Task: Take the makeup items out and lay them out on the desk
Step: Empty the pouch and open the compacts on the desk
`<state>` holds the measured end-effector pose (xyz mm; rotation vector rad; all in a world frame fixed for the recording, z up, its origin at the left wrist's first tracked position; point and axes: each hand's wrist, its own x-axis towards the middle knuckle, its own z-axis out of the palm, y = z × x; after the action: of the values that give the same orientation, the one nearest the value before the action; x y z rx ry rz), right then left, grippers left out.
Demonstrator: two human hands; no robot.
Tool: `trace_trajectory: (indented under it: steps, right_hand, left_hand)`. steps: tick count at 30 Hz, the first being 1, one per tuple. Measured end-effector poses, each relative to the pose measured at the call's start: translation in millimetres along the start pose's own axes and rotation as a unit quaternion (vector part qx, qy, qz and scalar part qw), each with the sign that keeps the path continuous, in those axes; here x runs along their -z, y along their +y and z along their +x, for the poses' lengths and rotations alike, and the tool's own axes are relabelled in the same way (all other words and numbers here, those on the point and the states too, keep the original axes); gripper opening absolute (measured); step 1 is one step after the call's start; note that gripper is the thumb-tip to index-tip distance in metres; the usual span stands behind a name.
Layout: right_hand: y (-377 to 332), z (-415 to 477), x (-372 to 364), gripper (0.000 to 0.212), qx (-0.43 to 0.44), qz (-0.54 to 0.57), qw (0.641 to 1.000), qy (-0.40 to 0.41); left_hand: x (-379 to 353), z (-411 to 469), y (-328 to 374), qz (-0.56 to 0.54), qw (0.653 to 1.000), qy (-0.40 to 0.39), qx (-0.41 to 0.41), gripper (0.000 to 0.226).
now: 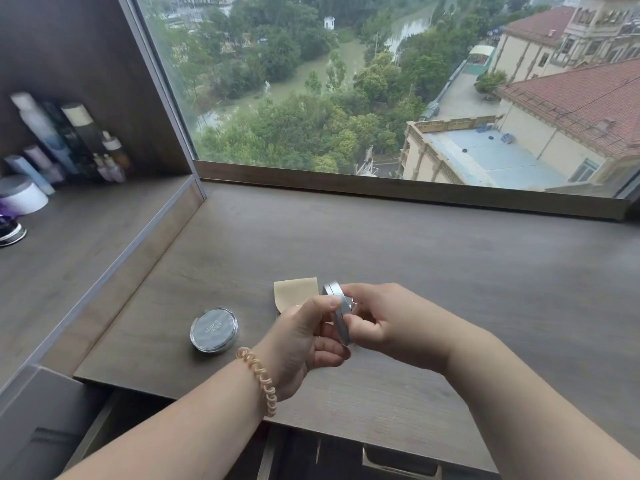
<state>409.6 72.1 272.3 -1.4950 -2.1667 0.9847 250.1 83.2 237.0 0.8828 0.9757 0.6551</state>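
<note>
A round silver compact [337, 308] is held on edge above the wooden desk [450, 271], gripped from both sides. My left hand [301, 344] pinches its near rim with thumb and fingers; a coiled hair tie sits on that wrist. My right hand [381, 320] holds its far side. A second round compact [213, 329] with a grey lid and printed lettering lies flat on the desk to the left of my hands. A small tan pouch [294, 292] lies just behind my hands, partly hidden by them.
A side shelf [86, 230] at the left holds several bottles [69, 140] and a white jar [24, 197]. A large window [381, 81] runs along the desk's far edge. An open drawer [346, 459] shows below the desk's front edge.
</note>
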Motion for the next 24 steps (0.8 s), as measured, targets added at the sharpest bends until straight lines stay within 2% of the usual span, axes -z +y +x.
trace_trajectory:
  steps: [4, 11, 13, 19, 22, 24]
  right_hand:
    - [0, 5, -7, 0.025, -0.016, -0.03, 0.999, 0.013]
    - [1, 13, -17, 0.021, 0.022, -0.097, 0.994, 0.052]
    - [1, 13, -19, 0.023, 0.029, -0.105, 0.992, 0.058]
    - [1, 6, -15, 0.049, 0.035, 0.009, 0.996, 0.086]
    - [2, 4, -17, 0.052, 0.036, 0.044, 0.992, 0.115]
    - [4, 5, -20, 0.051, 0.044, 0.029, 0.987, 0.154]
  left_hand:
    - [1, 7, -2, 0.003, 1.0, 0.019, -0.012, 0.052]
    - [2, 9, -3, -0.013, 0.999, 0.033, -0.03, 0.035]
    - [2, 8, -3, -0.023, 0.998, 0.036, -0.035, 0.037]
    - [3, 6, -1, -0.029, 0.996, 0.032, -0.079, 0.047]
    - [3, 5, 1, -0.062, 0.992, 0.038, -0.1, 0.052]
    - [4, 5, 3, -0.087, 0.991, 0.03, -0.101, 0.063]
